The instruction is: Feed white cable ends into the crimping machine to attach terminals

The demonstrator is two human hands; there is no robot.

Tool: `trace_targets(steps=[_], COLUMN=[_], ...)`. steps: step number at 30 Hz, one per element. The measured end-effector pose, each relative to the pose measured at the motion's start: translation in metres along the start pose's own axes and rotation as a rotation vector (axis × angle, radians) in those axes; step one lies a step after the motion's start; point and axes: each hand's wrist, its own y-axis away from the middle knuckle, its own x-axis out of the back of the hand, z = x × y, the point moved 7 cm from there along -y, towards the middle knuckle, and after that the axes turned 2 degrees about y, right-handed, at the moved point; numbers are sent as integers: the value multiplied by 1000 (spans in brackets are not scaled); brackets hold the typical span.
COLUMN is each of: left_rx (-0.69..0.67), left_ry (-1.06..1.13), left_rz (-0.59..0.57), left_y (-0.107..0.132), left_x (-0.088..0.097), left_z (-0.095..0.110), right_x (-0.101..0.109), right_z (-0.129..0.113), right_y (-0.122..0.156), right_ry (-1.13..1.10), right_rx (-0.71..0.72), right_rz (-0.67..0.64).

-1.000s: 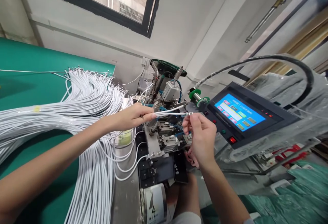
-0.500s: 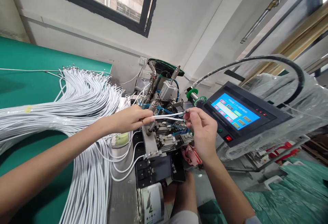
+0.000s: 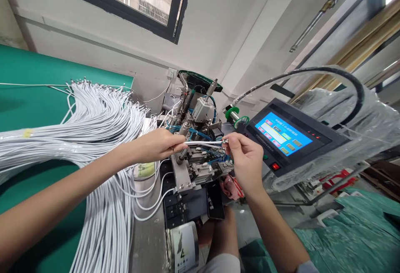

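Note:
Two white cables [image 3: 204, 143] stretch between my hands, above the metal machine [image 3: 200, 169]. My left hand [image 3: 167, 143] pinches them with fingers closed, at the machine's left side. At their metal-tipped ends, my right hand [image 3: 243, 152] is closed, thumb over the fingers. The tips show just left of the right thumb; their detail is too small to make out. A large bundle of white cables [image 3: 103, 119] lies left of my left hand, with its ends fanned out towards the wall.
A control panel with a lit blue screen [image 3: 283, 135] stands right of the machine. Behind it is a green-rimmed wire spool [image 3: 234, 115]. A pink cloth [image 3: 231, 187] and a dark phone-like slab [image 3: 215, 202] lie below the machine. Green mat [image 3: 28, 69] covers the left table.
The two cables now lie closer together and straighter between my hands. My right hand has shifted slightly left; the whole view has moved a little.

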Motion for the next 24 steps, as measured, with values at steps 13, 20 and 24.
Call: trace_targets(steps=[13, 20, 24], left_rx=[100, 167, 189], left_ry=[231, 387, 421], left_rz=[35, -1, -16], left_y=[1, 0, 1], left_x=[7, 6, 4], left_z=[-13, -16, -19], right_x=[-7, -36, -40], right_z=[20, 19, 24], right_y=[2, 1, -1], right_ry=[-229, -216, -217], right_rx=[-35, -24, -49], right_rz=[24, -88, -51])
